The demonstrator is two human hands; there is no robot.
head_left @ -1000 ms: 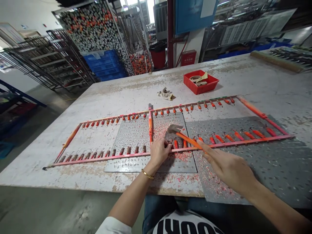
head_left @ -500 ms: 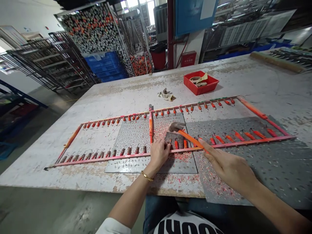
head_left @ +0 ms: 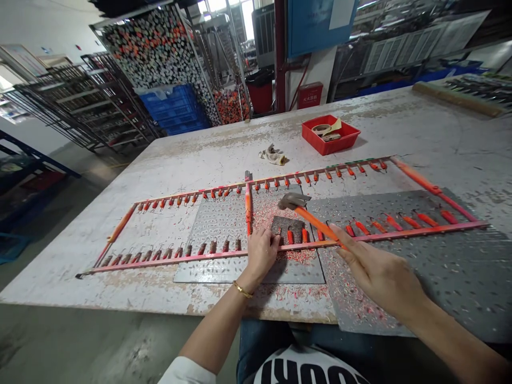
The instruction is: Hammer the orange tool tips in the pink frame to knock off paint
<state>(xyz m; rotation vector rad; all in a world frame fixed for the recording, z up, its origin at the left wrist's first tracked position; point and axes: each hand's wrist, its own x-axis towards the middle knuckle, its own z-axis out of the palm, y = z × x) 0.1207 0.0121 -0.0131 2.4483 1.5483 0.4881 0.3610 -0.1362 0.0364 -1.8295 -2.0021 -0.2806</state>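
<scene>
A long red-painted metal frame [head_left: 392, 233] with rows of hooks lies across the worn table [head_left: 208, 154]. My left hand [head_left: 262, 252] is closed on its near bar, next to a small dark metal block [head_left: 287, 228] under several paint-coated hooks. My right hand [head_left: 378, 273] grips the orange handle of a hammer [head_left: 306, 213], whose grey head hangs raised above the block. Red paint chips [head_left: 298, 257] litter the grey tread plates [head_left: 216, 221] under the frame.
A red tray [head_left: 348, 140] with tape rolls and a crumpled glove [head_left: 272, 155] sit farther back on the table. Another frame [head_left: 468, 93] lies at the far right. Racks and blue crates [head_left: 174, 106] stand beyond the table.
The hammer head has risen from just above the block to higher over it. My left hand has stayed on the bar.
</scene>
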